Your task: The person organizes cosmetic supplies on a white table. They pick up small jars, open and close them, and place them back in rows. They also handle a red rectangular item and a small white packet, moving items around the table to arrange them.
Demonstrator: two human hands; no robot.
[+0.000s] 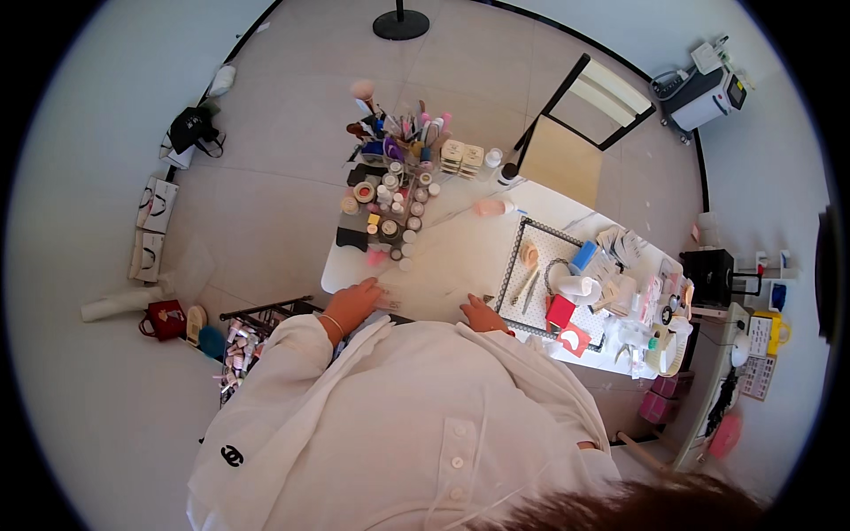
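Observation:
At the near edge of a white marbled table [441, 259], my left hand [352, 306] lies with its fingertips against a small clear flat plastic case [392, 300]. Whether the fingers grip the case or only touch it is unclear. My right hand [482, 314] rests on the table edge, fingers spread, with nothing in it. Just right of it is a dotted white mat with black lace trim [508, 292]. On the mat lie slim tweezer-like tools [530, 292], a red box [560, 310], a blue block-shaped item [584, 257] and a white cylindrical item [578, 285].
Makeup brushes [364, 93] and small jars [390, 229] crowd the table's far left. Cream packets [463, 158] and a pink bottle [491, 208] stand beyond. A chair [564, 159] faces the far side. A cart of bottles [239, 352] is at left.

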